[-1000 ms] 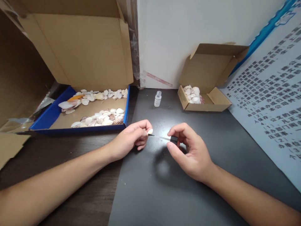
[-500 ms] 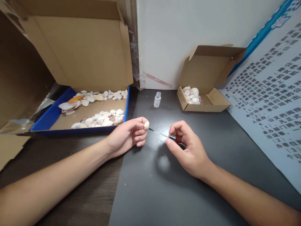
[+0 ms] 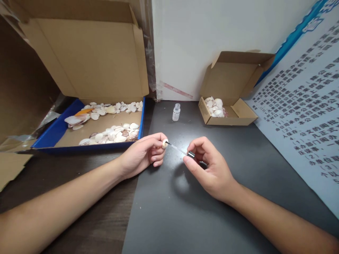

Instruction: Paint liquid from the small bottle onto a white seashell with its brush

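Between the thumb and fingertips of my left hand (image 3: pixel 148 151) is a small whitish seashell (image 3: pixel 164 144), held just above the grey mat. My right hand (image 3: pixel 209 167) pinches the black cap of a thin brush applicator (image 3: pixel 178 149). Its clear stem points left, and the dark bristle tip meets the shell. A small clear glass bottle (image 3: pixel 176 113) with a label stands uncapped on the mat beyond my hands.
On the left, an open blue-sided cardboard box (image 3: pixel 53 135) holds many shells in groups. A smaller open cardboard box (image 3: pixel 230 121) with white shells stands at the back right. A white panel (image 3: pixel 182 49) rises behind, and a printed sheet (image 3: pixel 299 116) lies along the right.
The brush has moved slightly left, its tip going from just beside the shell onto it. The shell has turned in my left fingers. The whole view has shifted a little.
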Available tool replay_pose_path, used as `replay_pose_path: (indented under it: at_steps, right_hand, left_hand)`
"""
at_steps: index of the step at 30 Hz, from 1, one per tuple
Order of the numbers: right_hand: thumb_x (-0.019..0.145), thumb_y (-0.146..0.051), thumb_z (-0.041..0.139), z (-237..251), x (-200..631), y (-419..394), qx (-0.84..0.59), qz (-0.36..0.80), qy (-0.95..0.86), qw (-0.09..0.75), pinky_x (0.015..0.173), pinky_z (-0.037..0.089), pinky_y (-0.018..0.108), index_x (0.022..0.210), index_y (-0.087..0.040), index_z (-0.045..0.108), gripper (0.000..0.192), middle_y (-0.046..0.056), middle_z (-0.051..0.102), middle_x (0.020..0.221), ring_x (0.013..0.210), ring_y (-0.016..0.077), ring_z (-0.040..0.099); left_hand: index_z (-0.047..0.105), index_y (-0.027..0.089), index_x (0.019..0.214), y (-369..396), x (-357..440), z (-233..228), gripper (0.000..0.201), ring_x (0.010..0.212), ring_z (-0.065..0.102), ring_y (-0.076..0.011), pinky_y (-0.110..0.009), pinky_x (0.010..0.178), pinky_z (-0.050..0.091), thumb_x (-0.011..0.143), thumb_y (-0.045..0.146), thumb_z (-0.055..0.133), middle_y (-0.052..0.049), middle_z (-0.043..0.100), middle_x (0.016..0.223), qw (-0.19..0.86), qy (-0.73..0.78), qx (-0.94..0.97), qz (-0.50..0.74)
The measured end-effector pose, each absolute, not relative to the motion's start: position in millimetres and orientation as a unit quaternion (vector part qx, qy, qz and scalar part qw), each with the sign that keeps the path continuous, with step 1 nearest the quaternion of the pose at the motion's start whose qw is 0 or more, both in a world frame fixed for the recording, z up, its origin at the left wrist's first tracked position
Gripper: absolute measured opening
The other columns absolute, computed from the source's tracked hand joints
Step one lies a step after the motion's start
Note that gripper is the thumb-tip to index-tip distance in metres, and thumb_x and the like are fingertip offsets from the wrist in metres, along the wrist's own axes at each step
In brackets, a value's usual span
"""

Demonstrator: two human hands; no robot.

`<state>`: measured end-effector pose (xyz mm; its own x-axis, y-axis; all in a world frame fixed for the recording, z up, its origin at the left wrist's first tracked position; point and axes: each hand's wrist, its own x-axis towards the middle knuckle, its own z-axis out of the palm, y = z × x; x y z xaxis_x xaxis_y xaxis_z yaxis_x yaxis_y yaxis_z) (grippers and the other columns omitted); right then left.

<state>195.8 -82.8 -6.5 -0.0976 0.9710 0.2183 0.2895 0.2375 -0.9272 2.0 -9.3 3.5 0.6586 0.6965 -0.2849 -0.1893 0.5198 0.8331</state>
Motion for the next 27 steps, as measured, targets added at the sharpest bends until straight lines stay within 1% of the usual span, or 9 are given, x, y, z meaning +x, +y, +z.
replay_pose_path:
  at_steps: [3,7,11,15,18,23,27]
  right_hand:
    - [0.087,-0.022,0.061,-6.8,195.3,-83.2,-0.509,0.36,-0.644,0.443,0.049,0.038,0.023,0.09,-0.023,0.046,0.015,-0.008,0.047,0.062,0.052,0.0104,0.047]
    - [0.089,-0.024,0.058,-7.1,195.8,-83.2,-0.517,0.337,-0.637,0.462,0.05,0.039,0.024,0.091,-0.023,0.046,0.012,-0.008,0.047,0.061,0.053,0.0111,0.046]
    - [0.091,-0.024,0.057,-7.4,195.9,-85.0,-0.492,0.35,-0.648,0.465,0.049,0.039,0.024,0.095,-0.024,0.048,0.011,-0.008,0.048,0.061,0.051,0.0112,0.047]
    - [0.087,-0.023,0.061,-7.4,195.6,-85.8,-0.509,0.335,-0.639,0.47,0.049,0.039,0.024,0.091,-0.024,0.047,0.014,-0.008,0.046,0.061,0.052,0.0109,0.046]
    - [0.088,-0.022,0.06,-6.8,195.4,-85.9,-0.499,0.345,-0.638,0.473,0.049,0.04,0.024,0.093,-0.024,0.047,0.014,-0.008,0.046,0.062,0.051,0.0109,0.046]
    - [0.085,-0.021,0.06,-5.0,194.3,-85.5,-0.515,0.35,-0.637,0.455,0.047,0.039,0.023,0.089,-0.024,0.046,0.015,-0.008,0.045,0.061,0.05,0.0102,0.046]
    - [0.085,-0.02,0.059,-4.3,194.0,-85.4,-0.502,0.352,-0.638,0.466,0.047,0.039,0.023,0.089,-0.024,0.045,0.015,-0.008,0.046,0.064,0.051,0.01,0.046]
  left_hand:
    - [0.053,0.017,0.074,-9.6,2.5,3.4,0.012,0.046,0.03,-0.0071,-0.018,0.047,0.034,0.085,0.013,0.052,0.007,0.031,0.056,0.813,0.313,0.411,0.269]
    - [0.053,0.017,0.074,-9.2,2.2,2.9,0.011,0.047,0.03,-0.0073,-0.018,0.047,0.035,0.085,0.013,0.052,0.007,0.031,0.056,0.812,0.31,0.413,0.27]
    - [0.053,0.017,0.076,-8.9,1.6,2.3,0.01,0.047,0.03,-0.0074,-0.018,0.047,0.034,0.085,0.015,0.052,0.007,0.031,0.056,0.813,0.311,0.412,0.271]
    - [0.052,0.017,0.076,-8.8,1.6,2.3,0.011,0.047,0.029,-0.007,-0.018,0.047,0.032,0.086,0.014,0.051,0.007,0.031,0.056,0.814,0.311,0.412,0.267]
    - [0.053,0.017,0.076,-8.9,1.9,2.7,0.011,0.046,0.029,-0.007,-0.017,0.046,0.031,0.086,0.013,0.05,0.007,0.032,0.056,0.816,0.311,0.406,0.27]
    - [0.053,0.017,0.076,-9.2,2.1,3.0,0.01,0.046,0.029,-0.0071,-0.017,0.046,0.032,0.085,0.014,0.051,0.006,0.033,0.055,0.815,0.313,0.406,0.271]
    - [0.053,0.017,0.076,-9.2,2.2,2.3,0.009,0.046,0.029,-0.0071,-0.017,0.046,0.032,0.085,0.015,0.053,0.007,0.033,0.055,0.813,0.317,0.408,0.268]
